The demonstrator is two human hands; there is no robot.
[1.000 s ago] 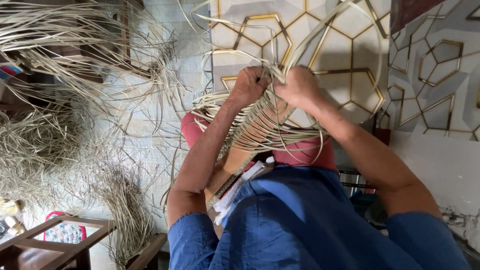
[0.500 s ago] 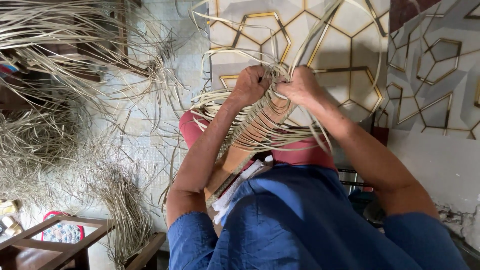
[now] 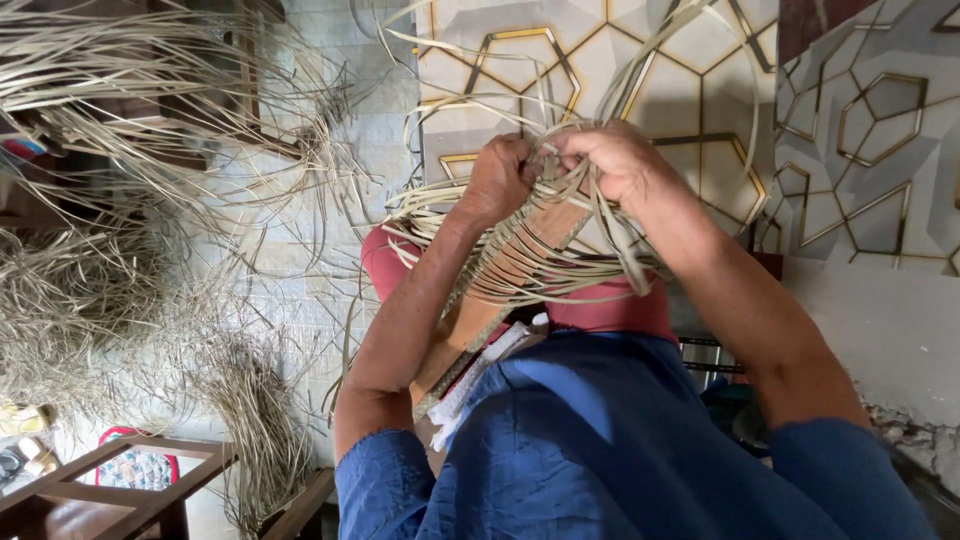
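A long wooden board (image 3: 520,262) leans against my lap, wrapped crosswise with many pale cane strips (image 3: 520,235). My left hand (image 3: 497,177) is closed on a bunch of those strips at the board's upper left edge. My right hand (image 3: 612,160) grips strips at the board's top right, with loose ends looping up and over it. Both hands sit close together at the far end of the board. I wear a blue shirt (image 3: 620,450) and red trousers (image 3: 610,305).
Piles of loose dry cane strips (image 3: 150,230) cover the tiled floor on the left. A wooden chair frame (image 3: 130,480) stands at the lower left. A wall panel with gold hexagon lines (image 3: 620,70) rises ahead, and a grey patterned one (image 3: 870,130) to the right.
Both hands have stayed at the board's far end, shifting slightly as they work the strips. The loose strip loops above them have moved a little.
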